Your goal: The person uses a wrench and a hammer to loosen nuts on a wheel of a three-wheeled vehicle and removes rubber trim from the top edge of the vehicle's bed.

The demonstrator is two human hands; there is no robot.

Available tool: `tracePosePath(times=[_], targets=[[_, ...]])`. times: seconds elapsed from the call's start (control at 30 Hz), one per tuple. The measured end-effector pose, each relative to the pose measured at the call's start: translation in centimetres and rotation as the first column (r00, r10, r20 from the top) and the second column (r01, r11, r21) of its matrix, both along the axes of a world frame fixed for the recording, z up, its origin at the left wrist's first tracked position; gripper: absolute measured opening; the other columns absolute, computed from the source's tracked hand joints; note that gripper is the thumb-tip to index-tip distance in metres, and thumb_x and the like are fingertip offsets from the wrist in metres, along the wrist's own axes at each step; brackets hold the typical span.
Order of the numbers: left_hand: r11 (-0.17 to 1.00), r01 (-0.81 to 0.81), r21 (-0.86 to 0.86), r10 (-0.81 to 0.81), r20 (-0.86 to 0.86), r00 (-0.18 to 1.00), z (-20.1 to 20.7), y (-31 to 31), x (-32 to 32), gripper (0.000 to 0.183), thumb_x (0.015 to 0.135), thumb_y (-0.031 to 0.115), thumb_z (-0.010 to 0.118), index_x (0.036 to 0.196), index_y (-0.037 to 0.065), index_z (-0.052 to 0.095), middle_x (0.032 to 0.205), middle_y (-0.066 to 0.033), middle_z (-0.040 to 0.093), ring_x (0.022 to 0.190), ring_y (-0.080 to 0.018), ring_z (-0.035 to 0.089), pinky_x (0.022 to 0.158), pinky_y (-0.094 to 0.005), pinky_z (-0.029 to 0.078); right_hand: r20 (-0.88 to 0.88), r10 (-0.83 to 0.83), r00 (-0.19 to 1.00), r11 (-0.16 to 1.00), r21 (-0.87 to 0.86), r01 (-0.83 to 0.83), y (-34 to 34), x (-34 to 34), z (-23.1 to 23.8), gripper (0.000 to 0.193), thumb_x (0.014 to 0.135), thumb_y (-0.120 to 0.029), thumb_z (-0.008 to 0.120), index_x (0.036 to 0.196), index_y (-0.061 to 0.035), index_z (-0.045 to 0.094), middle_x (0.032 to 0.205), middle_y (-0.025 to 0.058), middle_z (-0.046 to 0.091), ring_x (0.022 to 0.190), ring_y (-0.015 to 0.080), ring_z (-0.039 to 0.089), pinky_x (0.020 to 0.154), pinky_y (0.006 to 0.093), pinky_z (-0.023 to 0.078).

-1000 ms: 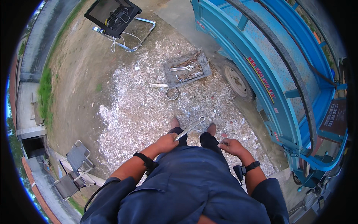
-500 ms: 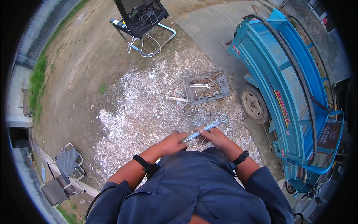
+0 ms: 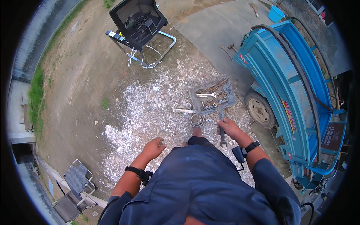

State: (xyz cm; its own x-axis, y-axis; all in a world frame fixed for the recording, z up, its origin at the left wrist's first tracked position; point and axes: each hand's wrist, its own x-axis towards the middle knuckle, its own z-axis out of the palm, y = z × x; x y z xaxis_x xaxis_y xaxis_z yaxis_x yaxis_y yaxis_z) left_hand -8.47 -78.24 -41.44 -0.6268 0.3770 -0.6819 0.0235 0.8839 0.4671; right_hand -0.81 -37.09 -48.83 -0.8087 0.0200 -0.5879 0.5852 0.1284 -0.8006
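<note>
Left hand point(image 3: 153, 149) and right hand point(image 3: 228, 128) made 2. Wrist straps point(image 3: 134, 170) totalled 2. Held wrench point(image 3: 222, 136) numbered 1. Tool tray point(image 3: 194, 102) numbered 1; bright wrench point(image 3: 206, 95) inside numbered 1, rusty tools point(image 3: 212, 89) overlapped past counting. Large wheel point(image 3: 260, 111) numbered 1. Metal ring point(image 3: 191, 120), pale bar point(image 3: 183, 110), blue cargo vehicle point(image 3: 264, 71), blue bucket point(image 3: 276, 14), mesh chair point(image 3: 140, 35) totalled 1 each.

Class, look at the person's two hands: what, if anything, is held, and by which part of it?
The right hand holds a metal wrench around its mid-shaft; the left hand holds nothing.
</note>
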Motion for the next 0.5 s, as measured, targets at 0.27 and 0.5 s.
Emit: tracePosePath(times=[0.27, 0.5], targets=[[0.973, -0.178, -0.144, 0.193, 0.102, 0.976, -1.6, -5.9, -5.3, 0.050, 0.088, 0.041, 0.062, 0.122, 0.004, 0.061, 0.109, -0.0203, 0.069, 0.104, -0.0352, 0.066, 0.091, -0.0404, 0.051, 0.340, -0.115, 0.933, 0.993, 0.058, 0.101, 1.6, -2.6, 0.9, 0.031, 0.095, -0.033, 0.060, 0.087, -0.0035, 0.060, 0.062, 0.0007, 0.047, 0.050, 0.0128, 0.046, 0.046, 0.0308, 0.039], [0.998, -0.018, -0.062, 0.027, 0.148, 0.989, -5.1, -5.9, -20.7, 0.049, 0.088, 0.040, 0.062, 0.120, 0.004, 0.062, 0.110, -0.0219, 0.068, 0.105, -0.0363, 0.065, 0.091, -0.0398, 0.050, 0.427, -0.354, 0.832, 0.935, 0.164, 0.313, 1.1, -7.3, -2.5, 0.030, 0.090, -0.036, 0.064, 0.087, -0.0058, 0.060, 0.061, 0.0003, 0.047, 0.050, 0.0135, 0.046, 0.047, 0.0315, 0.037]])
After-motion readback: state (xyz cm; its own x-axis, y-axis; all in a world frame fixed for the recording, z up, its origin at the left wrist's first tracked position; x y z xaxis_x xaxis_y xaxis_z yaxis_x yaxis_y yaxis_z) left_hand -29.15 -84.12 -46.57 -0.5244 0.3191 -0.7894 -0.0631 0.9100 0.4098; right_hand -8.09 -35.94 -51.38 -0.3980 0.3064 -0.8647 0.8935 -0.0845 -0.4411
